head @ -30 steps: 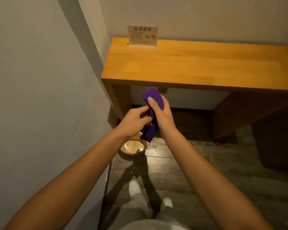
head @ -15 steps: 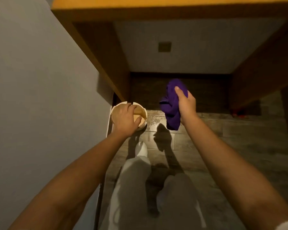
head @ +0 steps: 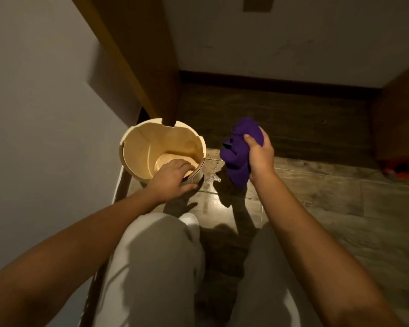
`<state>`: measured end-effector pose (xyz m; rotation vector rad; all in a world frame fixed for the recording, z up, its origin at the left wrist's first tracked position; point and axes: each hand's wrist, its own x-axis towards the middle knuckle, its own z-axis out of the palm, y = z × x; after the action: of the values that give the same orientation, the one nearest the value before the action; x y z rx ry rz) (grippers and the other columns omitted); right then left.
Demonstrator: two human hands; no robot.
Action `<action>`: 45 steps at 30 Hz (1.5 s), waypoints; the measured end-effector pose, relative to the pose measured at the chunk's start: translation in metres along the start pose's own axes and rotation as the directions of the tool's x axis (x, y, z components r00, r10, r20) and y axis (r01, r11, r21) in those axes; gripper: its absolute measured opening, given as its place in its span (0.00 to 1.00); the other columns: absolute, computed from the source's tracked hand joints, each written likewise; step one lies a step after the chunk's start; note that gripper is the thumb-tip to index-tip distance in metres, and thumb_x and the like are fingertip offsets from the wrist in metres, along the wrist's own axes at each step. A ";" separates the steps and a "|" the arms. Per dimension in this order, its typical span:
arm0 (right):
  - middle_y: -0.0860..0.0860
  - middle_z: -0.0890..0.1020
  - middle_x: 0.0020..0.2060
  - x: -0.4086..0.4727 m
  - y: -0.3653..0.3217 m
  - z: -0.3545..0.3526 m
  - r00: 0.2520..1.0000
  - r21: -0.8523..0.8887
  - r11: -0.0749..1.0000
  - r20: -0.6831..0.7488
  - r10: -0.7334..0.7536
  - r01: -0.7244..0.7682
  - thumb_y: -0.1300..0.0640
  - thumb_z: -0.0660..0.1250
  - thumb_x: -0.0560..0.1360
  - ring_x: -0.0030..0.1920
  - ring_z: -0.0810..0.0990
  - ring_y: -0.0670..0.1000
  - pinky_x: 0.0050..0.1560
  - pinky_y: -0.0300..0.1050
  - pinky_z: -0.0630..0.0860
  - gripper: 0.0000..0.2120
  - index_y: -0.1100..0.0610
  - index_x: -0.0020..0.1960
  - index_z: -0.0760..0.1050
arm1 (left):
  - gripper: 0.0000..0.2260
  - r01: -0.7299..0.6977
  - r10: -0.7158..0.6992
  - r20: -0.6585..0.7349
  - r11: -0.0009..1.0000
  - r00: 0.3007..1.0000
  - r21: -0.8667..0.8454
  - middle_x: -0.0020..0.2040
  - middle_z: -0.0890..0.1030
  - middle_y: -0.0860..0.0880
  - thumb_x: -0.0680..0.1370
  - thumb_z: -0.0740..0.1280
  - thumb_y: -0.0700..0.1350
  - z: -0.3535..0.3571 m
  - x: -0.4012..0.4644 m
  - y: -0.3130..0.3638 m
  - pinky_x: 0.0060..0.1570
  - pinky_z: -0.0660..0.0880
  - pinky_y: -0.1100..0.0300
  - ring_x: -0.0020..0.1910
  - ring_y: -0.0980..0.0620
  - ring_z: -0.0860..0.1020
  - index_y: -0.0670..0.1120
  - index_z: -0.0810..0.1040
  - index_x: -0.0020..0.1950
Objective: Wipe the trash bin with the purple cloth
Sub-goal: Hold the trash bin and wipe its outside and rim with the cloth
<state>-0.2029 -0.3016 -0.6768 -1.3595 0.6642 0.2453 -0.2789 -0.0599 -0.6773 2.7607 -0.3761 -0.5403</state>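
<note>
Since 0.5 s back the view sits closer & lower, so the trash bin point(head: 162, 151) fills more of the centre-left of the frame, and the left hand point(head: 172, 179) now hooks its near rim w/ fingers dipping inside and thumb on the outer wall, clamped on the rim. Right hand point(head: 260, 154) is right of centre, fingers curled tight round the bunched purple cloth point(head: 239, 152), which hangs down from the fist, clear of the bin & above the floor point(head: 328, 197). Bin stands upright on the floor at the corner where the wall point(head: 45, 102) at left meets the wooden table leg point(head: 147, 55) at top centre; its rim has small notches, inside looks bare & pale. Person's knees in pale trousers point(head: 156, 267) fill the lower centre, so they seem to be crouching. Judgement: bin is gripped, wiping not yet begun; next step prob. is bringing cloth to the rim or inner wall. Risks: light bin could tip or skid if the cloth pushes hard vs. a one-sided rim grip; tight corner may knock the bin into leg or wall; the wadded cloth gives poor contact unless spread; floor by the bin looks speckled or wet, can't tell which, so the dangling end could pick up dirt.
</note>
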 end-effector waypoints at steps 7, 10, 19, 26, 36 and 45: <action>0.52 0.81 0.64 0.032 0.047 0.014 0.998 0.051 0.999 0.063 -0.009 0.006 0.51 0.73 0.78 0.58 0.84 0.53 0.55 0.50 0.83 0.26 0.46 0.75 0.71 | 0.13 -0.056 0.055 -0.127 0.998 0.990 -0.002 0.51 0.85 0.43 0.81 0.67 0.44 0.039 0.011 -0.020 0.46 0.79 0.52 0.47 0.44 0.82 0.45 0.77 0.65; 0.52 0.82 0.63 0.034 0.048 0.021 0.994 0.059 0.998 0.101 -0.039 0.033 0.51 0.73 0.78 0.57 0.84 0.53 0.51 0.47 0.83 0.27 0.47 0.76 0.71 | 0.12 -0.016 0.015 -0.150 1.000 0.989 -0.011 0.50 0.85 0.43 0.82 0.65 0.44 0.029 0.012 -0.022 0.45 0.80 0.48 0.45 0.43 0.83 0.45 0.77 0.65; 0.47 0.86 0.55 0.039 0.004 0.030 0.972 0.086 0.980 0.136 -0.192 0.181 0.33 0.69 0.74 0.54 0.86 0.48 0.56 0.50 0.83 0.18 0.40 0.59 0.79 | 0.10 0.127 -0.237 -0.330 0.938 0.914 -0.322 0.47 0.82 0.52 0.80 0.66 0.44 -0.041 0.030 -0.038 0.43 0.77 0.56 0.44 0.53 0.79 0.49 0.80 0.61; 0.48 0.85 0.53 0.053 0.017 0.024 0.991 0.012 0.995 0.089 -0.100 0.099 0.33 0.64 0.78 0.53 0.85 0.52 0.59 0.55 0.81 0.13 0.40 0.51 0.78 | 0.06 0.135 -0.315 -0.271 0.840 0.910 -0.525 0.44 0.77 0.51 0.82 0.61 0.46 -0.023 0.041 -0.040 0.40 0.70 0.56 0.42 0.52 0.75 0.50 0.75 0.47; 0.49 0.82 0.64 0.028 0.022 0.086 0.915 -0.226 0.896 0.231 -0.331 0.382 0.37 0.54 0.84 0.63 0.80 0.51 0.63 0.52 0.75 0.22 0.46 0.71 0.75 | 0.15 0.043 -0.291 -0.383 0.841 0.877 -0.539 0.42 0.79 0.49 0.85 0.58 0.54 -0.020 0.064 -0.019 0.37 0.68 0.62 0.37 0.62 0.74 0.46 0.79 0.51; 0.53 0.72 0.75 0.021 0.073 0.111 0.760 -0.604 0.512 0.264 -0.594 0.611 0.38 0.51 0.84 0.73 0.71 0.58 0.68 0.65 0.71 0.26 0.46 0.77 0.68 | 0.15 -0.002 -0.361 -0.508 0.814 0.782 -0.581 0.41 0.81 0.46 0.85 0.59 0.51 -0.005 0.063 -0.020 0.34 0.70 0.69 0.39 0.53 0.77 0.44 0.81 0.52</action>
<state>-0.1925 -0.1843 -0.7418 -2.2023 0.0015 -0.0992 -0.2165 -0.0594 -0.7004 2.2222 0.2000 0.2012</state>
